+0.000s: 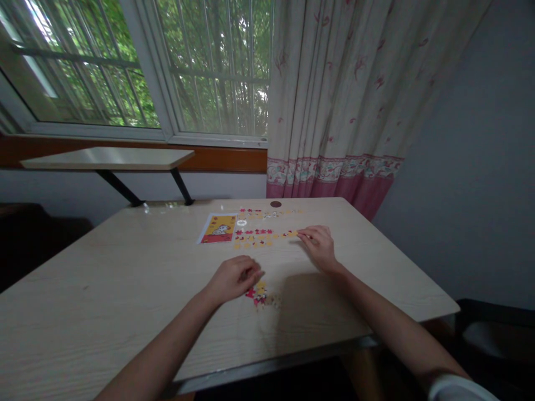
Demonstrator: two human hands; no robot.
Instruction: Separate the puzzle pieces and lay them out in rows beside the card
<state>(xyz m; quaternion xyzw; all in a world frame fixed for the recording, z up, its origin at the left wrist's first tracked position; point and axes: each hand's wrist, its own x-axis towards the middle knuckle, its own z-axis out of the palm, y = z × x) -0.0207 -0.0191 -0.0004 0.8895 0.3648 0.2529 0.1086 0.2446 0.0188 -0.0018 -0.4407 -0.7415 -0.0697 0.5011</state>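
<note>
My right hand (318,245) reaches to the right end of a row of yellow puzzle pieces (251,238). Its thumb and forefinger are pinched at a small yellow puzzle piece (294,234) there. Closer to me, my left hand (234,278) is loosely curled, thumb against the fingers; whether anything small is inside I cannot make out. Just below its fingertips lies a small pile of mixed red, yellow and pale puzzle pieces (259,291). A row of red puzzle pieces (254,231) runs above the yellow ones. Left of the rows lies a picture sheet (218,228) showing a white spotted animal.
More pieces (271,213) lie in rows farther back, near a dark round disc (276,204) by the far edge of the wooden table (125,312). A raised shelf (112,159) stands at the back left. Behind are a barred window and a curtain (334,111).
</note>
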